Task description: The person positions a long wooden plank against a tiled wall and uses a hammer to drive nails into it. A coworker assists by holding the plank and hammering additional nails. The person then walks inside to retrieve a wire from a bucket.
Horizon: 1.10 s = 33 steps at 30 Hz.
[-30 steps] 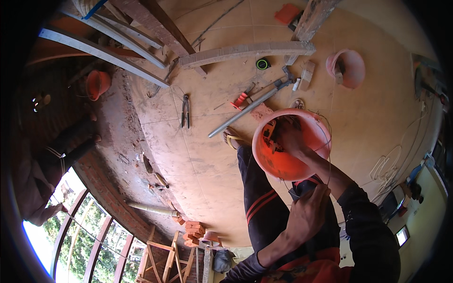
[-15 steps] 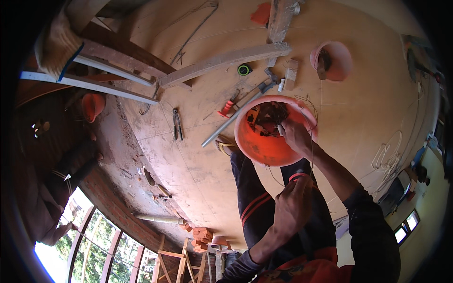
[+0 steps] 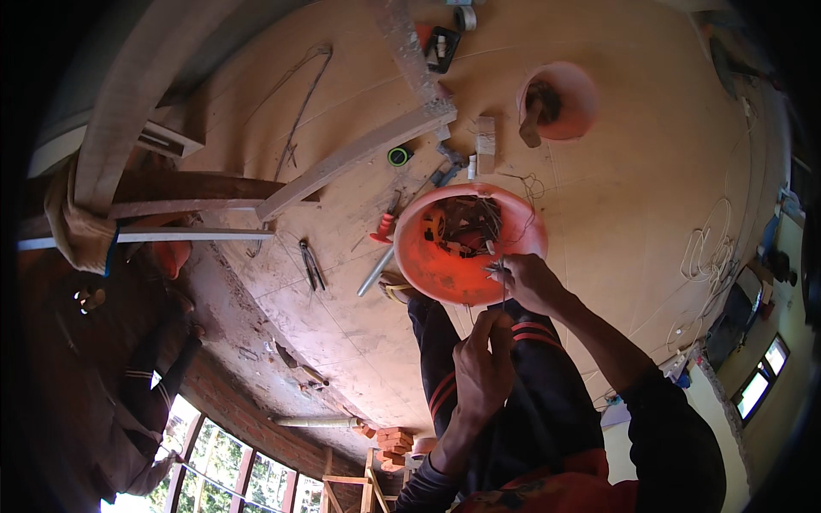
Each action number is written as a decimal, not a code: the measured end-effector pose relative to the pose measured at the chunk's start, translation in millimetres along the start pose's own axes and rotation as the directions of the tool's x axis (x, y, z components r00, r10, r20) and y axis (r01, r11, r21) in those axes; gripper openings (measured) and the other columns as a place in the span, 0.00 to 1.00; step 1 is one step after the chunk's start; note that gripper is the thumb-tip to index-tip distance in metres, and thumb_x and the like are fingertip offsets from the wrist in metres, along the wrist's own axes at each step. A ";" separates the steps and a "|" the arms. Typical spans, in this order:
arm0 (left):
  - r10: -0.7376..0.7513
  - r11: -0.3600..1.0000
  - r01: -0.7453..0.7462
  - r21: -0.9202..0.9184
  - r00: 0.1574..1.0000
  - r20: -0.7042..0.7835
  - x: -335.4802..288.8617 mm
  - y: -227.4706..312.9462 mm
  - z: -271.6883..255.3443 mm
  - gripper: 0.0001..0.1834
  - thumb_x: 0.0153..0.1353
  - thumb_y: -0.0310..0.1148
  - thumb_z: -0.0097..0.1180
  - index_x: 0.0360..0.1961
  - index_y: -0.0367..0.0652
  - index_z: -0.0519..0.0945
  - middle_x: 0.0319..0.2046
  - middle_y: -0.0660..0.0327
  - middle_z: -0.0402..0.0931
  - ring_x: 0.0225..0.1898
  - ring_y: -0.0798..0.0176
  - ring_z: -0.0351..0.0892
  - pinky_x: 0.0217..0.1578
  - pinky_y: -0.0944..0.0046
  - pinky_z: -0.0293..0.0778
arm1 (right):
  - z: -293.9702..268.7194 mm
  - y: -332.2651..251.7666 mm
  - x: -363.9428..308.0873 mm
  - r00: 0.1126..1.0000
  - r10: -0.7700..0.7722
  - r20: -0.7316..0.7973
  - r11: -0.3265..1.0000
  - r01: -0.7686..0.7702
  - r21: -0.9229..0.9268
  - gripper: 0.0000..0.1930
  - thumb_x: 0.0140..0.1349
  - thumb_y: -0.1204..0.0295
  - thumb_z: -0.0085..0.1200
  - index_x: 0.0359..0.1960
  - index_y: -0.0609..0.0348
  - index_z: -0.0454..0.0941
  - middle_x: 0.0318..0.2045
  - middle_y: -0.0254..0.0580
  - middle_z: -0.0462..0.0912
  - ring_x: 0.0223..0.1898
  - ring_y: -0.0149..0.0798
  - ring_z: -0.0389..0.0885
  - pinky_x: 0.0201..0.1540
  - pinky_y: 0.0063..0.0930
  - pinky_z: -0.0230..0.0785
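An orange bucket [image 3: 436, 278] stands in front of me, with a tangle of wires and small parts [image 3: 469, 224] inside it. My right hand [image 3: 537, 284] is closed at the bucket's near right rim. Thin grey pieces, like wire ends or nails, stick out of its fingertips. Just below and to the left, my left hand [image 3: 484, 363] is closed in a pinch. A thin dark strand seems to run between the hands; what the left fingers grip is too small to make out.
Pincers [image 3: 311, 267], a red-handled tool [image 3: 384, 226], a metal pipe [image 3: 375, 272] and a green tape measure [image 3: 398, 156] lie beyond and left. A wooden beam [image 3: 359, 158] crosses the floor. Farther right are a pink bucket [image 3: 575, 103] and coiled cord [image 3: 708, 256]. Another person [image 3: 141, 402] is at left.
My right hand has come out of the bucket to its near rim, now showing grey pieces at the fingertips. My left hand has risen toward it. The view has shifted.
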<state>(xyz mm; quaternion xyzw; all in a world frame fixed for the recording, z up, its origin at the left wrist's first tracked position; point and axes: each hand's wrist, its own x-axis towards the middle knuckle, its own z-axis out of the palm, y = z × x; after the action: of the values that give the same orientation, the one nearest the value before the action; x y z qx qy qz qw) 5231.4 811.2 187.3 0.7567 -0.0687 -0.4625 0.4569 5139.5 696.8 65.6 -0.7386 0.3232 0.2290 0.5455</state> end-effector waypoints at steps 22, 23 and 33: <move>-0.208 0.968 0.161 -0.194 0.945 -0.252 31.0 -16.7 -1.6 0.13 0.65 0.32 0.42 0.28 0.35 0.71 0.21 0.63 0.66 0.25 0.69 0.66 0.35 0.67 0.68 | -215.7 168.0 121.8 0.698 0.133 -0.704 0.986 -0.021 0.166 0.12 0.60 0.67 0.52 0.39 0.64 0.78 0.28 0.44 0.81 0.28 0.37 0.81 0.34 0.29 0.76; -0.221 0.965 0.173 -0.197 0.941 -0.257 30.6 -16.8 -3.7 0.13 0.66 0.33 0.41 0.27 0.36 0.70 0.21 0.63 0.65 0.25 0.68 0.66 0.39 0.64 0.69 | -222.5 182.1 134.4 0.612 0.047 -0.789 0.997 -0.075 0.001 0.12 0.60 0.67 0.52 0.39 0.63 0.78 0.30 0.45 0.82 0.29 0.41 0.82 0.35 0.31 0.76; -0.232 0.966 0.185 -0.181 0.930 -0.285 25.3 -15.7 -18.9 0.14 0.68 0.34 0.40 0.26 0.37 0.69 0.21 0.63 0.63 0.25 0.68 0.65 0.45 0.60 0.70 | -174.7 118.7 94.3 0.747 -0.062 -0.662 0.994 -0.010 -0.104 0.07 0.58 0.71 0.56 0.34 0.62 0.79 0.28 0.47 0.83 0.30 0.40 0.83 0.33 0.30 0.73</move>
<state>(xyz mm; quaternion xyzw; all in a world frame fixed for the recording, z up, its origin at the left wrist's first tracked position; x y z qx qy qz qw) 5255.1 818.8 162.2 0.7850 0.1186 -0.3905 0.4661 5115.3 485.5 -25.3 -0.8028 0.4735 -0.0399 0.3602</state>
